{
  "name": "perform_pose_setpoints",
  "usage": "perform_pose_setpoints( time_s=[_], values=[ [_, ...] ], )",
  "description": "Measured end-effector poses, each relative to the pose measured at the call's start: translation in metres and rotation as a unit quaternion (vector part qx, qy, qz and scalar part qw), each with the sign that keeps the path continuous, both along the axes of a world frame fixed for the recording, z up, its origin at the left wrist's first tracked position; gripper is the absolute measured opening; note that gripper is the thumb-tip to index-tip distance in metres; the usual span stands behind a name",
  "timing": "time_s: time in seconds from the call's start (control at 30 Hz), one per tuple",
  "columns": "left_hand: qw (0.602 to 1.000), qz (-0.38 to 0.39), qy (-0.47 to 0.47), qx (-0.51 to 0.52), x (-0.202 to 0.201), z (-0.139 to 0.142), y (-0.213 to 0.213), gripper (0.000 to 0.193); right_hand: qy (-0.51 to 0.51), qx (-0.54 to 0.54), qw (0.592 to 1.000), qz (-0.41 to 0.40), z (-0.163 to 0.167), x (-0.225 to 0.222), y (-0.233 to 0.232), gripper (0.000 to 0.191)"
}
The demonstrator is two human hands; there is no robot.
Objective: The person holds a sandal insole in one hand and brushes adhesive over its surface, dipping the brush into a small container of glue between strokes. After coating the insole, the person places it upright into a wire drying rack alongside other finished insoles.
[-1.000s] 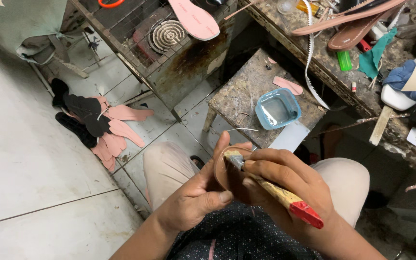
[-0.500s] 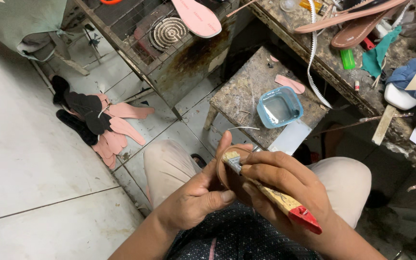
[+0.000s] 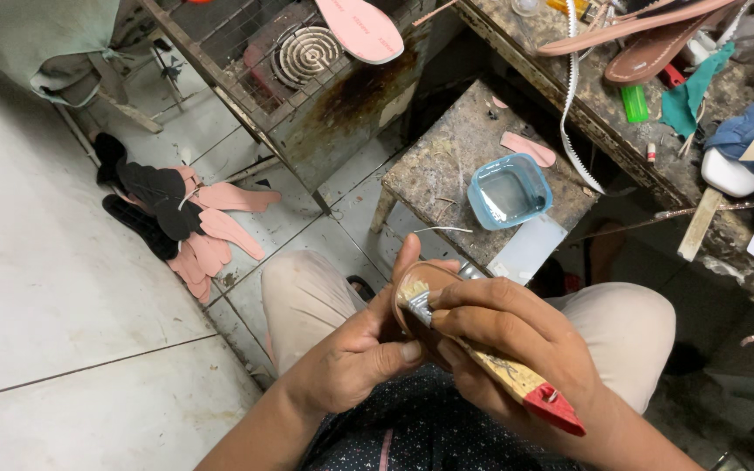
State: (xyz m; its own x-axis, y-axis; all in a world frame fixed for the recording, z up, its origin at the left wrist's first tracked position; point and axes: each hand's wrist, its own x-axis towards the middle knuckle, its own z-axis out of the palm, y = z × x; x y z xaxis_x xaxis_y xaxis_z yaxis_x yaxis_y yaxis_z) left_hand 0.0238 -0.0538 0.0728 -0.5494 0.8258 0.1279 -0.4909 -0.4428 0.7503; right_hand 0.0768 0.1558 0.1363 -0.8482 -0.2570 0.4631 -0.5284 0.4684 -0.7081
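My left hand [image 3: 355, 349] grips a small brown leather piece [image 3: 412, 283] held upright over my lap. My right hand [image 3: 508, 336] holds a flat brush [image 3: 490, 362] with a wooden handle and a red end. Its pale bristles rest against the leather piece, just above my left thumb. Both hands are close together above my knees.
A rough stone block [image 3: 447, 166] in front holds a blue tub of clear liquid [image 3: 508, 192] and a pink cut piece [image 3: 527, 148]. Pink and black sole cut-outs [image 3: 189, 218] lie on the tiled floor at left. A cluttered workbench [image 3: 656, 96] runs along the right; a rusty caged heater [image 3: 307, 61] stands behind.
The hands stay locked together; the brush tip has shifted slightly on the leather piece. The view has drifted a little.
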Motion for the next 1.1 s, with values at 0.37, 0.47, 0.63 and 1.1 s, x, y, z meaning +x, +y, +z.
perform_pose_setpoints(
  time_s=[0.37, 0.47, 0.63, 1.1],
  values=[
    [0.993, 0.078, 0.088, -0.022, -0.003, -0.006, -0.002, 0.089, -0.050, -0.003, 0.984, -0.168, -0.010, 0.003, 0.010, 0.021],
    [0.991, 0.084, 0.105, -0.029, -0.003, -0.006, 0.000, 0.091, -0.065, 0.027, 0.970, -0.232, -0.010, 0.003, 0.004, 0.021],
    [0.988, 0.074, 0.127, -0.047, -0.009, -0.001, 0.007, 0.091, -0.043, -0.046, 0.975, -0.211, -0.004, 0.000, -0.003, 0.022],
    [0.986, 0.156, 0.051, -0.018, -0.070, 0.020, 0.007, 0.078, 0.147, -0.065, 0.980, -0.113, 0.000, -0.043, -0.004, 0.021]
  ],
)
